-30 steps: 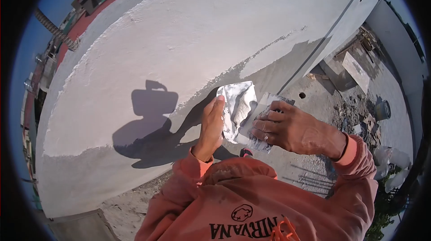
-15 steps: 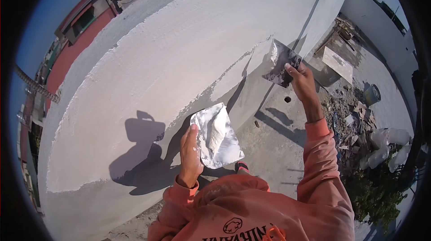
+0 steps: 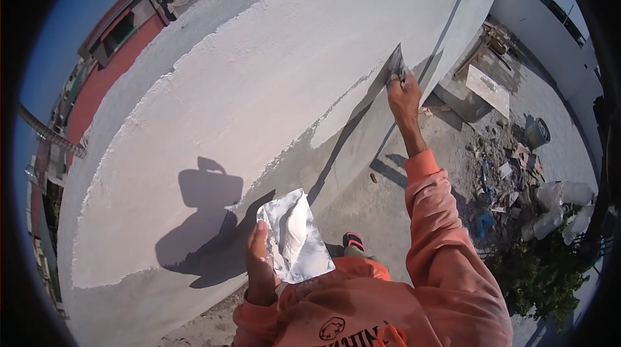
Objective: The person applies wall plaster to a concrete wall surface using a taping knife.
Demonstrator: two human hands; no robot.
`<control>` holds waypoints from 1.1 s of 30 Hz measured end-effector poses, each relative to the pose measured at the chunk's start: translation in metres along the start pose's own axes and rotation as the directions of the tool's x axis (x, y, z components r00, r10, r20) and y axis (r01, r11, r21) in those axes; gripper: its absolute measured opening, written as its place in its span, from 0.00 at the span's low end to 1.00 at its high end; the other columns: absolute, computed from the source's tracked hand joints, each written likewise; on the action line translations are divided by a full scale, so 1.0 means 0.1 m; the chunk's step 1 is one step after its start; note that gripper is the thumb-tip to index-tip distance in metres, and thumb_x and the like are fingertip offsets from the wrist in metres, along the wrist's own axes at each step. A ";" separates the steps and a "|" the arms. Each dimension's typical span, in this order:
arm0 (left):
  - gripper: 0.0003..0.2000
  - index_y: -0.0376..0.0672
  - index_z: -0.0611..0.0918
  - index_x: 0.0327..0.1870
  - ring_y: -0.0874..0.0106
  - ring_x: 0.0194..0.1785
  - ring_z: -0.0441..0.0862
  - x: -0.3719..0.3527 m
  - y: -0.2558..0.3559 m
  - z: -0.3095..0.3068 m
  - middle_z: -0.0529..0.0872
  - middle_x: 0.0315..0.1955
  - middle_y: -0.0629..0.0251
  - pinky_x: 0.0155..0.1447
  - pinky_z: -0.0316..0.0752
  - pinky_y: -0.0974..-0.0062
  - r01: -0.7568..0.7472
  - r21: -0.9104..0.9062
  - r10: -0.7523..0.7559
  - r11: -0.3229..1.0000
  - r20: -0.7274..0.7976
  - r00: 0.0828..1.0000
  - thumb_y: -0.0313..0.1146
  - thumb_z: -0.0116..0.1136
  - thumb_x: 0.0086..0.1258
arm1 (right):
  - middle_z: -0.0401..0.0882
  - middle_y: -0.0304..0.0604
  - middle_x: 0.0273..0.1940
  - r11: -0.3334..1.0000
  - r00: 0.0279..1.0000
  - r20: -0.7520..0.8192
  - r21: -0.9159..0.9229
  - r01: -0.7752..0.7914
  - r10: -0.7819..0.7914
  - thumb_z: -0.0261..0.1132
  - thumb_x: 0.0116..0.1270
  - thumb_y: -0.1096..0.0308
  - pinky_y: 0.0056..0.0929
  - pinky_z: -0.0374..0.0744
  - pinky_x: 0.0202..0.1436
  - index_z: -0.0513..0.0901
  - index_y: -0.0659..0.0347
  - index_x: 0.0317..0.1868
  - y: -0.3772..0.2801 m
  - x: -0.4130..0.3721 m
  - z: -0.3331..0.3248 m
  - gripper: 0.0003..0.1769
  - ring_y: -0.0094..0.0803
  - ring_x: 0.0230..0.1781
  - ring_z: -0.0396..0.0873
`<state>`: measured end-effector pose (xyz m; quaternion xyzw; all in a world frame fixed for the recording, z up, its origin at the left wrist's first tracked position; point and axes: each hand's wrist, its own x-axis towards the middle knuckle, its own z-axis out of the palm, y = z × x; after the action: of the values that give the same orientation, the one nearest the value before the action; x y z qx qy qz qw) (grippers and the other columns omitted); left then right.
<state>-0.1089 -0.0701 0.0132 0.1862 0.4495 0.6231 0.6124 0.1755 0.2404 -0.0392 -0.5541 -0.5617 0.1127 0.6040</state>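
Note:
My left hand (image 3: 261, 268) grips a flat metal plate (image 3: 315, 252) by its left edge, low in front of my body. A thick ridge of white paste (image 3: 295, 234) lies along the plate. Farther forward and to the right, my right hand (image 3: 405, 96) is closed on a broad metal blade (image 3: 395, 65), seen nearly edge-on against the wall. The wall (image 3: 246, 88) carries a smooth white coat with a ragged lower border; grey surface shows below it. Whether the blade carries paste cannot be made out.
A board (image 3: 488, 91) rests on a grey block at the right. Beyond lie a bucket (image 3: 537, 133), rubble (image 3: 501, 172), plastic bags (image 3: 548, 211) and a leafy plant (image 3: 540, 276). My shoe (image 3: 352, 240) stands on the concrete floor near the wall.
My right hand has moved left and up with the blade, which has turned from face-on to nearly edge-on against the wall. My left hand and the plate have shifted down and slightly left.

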 end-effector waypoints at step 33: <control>0.23 0.30 0.74 0.62 0.65 0.53 0.83 -0.05 -0.03 -0.37 0.82 0.53 0.54 0.59 0.77 0.68 -0.036 0.034 0.037 0.999 -0.030 0.999 0.42 0.44 0.77 | 0.77 0.50 0.35 0.996 0.998 0.041 0.080 -0.045 0.042 0.53 0.66 0.78 0.29 0.74 0.33 0.76 0.70 0.51 -1.13 -1.29 -0.23 0.14 0.31 0.27 0.73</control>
<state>-0.1347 -0.0872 -0.0073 0.1949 0.4656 0.6293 0.5909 0.0950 0.0892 -0.0150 -0.5390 -0.5562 0.1590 0.6122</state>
